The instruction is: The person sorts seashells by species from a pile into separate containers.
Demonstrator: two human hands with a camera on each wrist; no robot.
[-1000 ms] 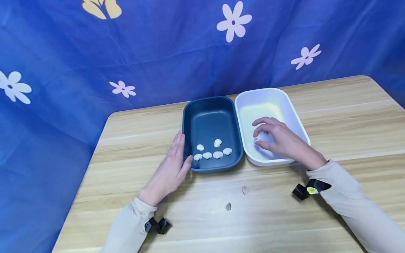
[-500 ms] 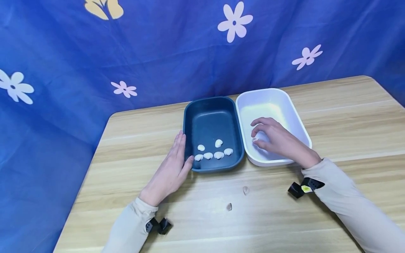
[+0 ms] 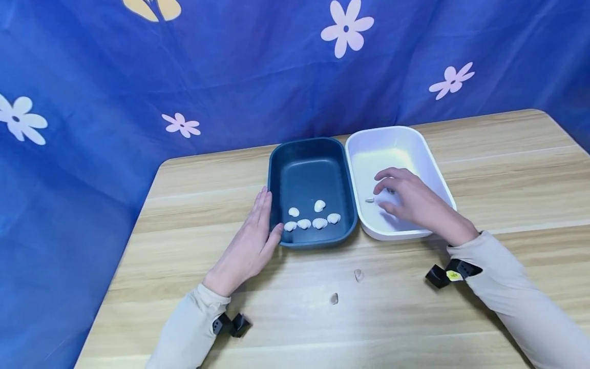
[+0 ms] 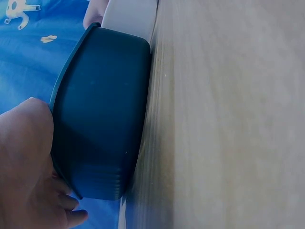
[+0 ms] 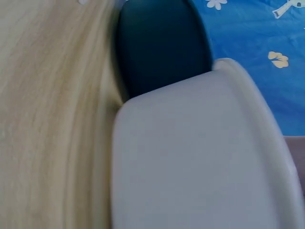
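Note:
Straight fingers of my left hand [image 3: 244, 246] lie along the left wall of the dark blue tray [image 3: 309, 174], its thumb at the near corner rim. Several white ribbed seashells [image 3: 319, 223] sit in that tray toward its near end, most in a row. Over the white tray [image 3: 428, 169] hovers my right hand [image 3: 407, 200], fingers bent and thumb apart, with nothing between them. A small shell [image 3: 370, 200] lies on the white tray's floor just left of those fingertips. Another small shell [image 3: 391, 190] shows partly behind the fingers.
Two small brownish shells, one [image 3: 358, 275] farther back and one [image 3: 334, 298] nearer, lie on the wooden table [image 3: 295, 338] before the trays. Both trays stand side by side near the back edge. A blue flowered curtain [image 3: 258, 77] hangs behind.
The small shell at my right thumb and fingertips has been let go onto the white tray's floor, and the right hand has drawn slightly right. The left hand stays at the dark tray.

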